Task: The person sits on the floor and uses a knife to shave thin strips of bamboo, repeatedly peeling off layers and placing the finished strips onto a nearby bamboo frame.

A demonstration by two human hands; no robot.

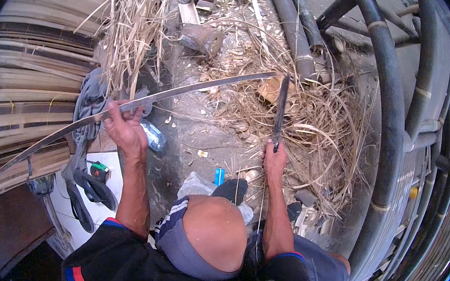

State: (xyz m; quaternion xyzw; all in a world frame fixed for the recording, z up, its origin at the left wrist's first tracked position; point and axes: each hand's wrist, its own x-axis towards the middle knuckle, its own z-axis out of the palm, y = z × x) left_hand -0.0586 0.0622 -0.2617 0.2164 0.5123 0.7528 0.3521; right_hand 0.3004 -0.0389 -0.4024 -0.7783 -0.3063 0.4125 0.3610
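Note:
My left hand is closed round a long, curved bamboo strip, which runs from the lower left to the upper middle. The strip's far end lies over a wooden block, beside the tip of a knife. That long, dark-bladed knife is in my right hand, gripped by its handle and pointing away from me. Thin curled bamboo shavings heap around the block, mostly to its right. Whether the blade touches the strip, I cannot tell.
Stacked bamboo slats fill the left side, with a bundle of thin strips behind. Cut bamboo tubes lie at the back. A dark bamboo frame stands along the right. A plastic bottle and sandals lie near my left arm.

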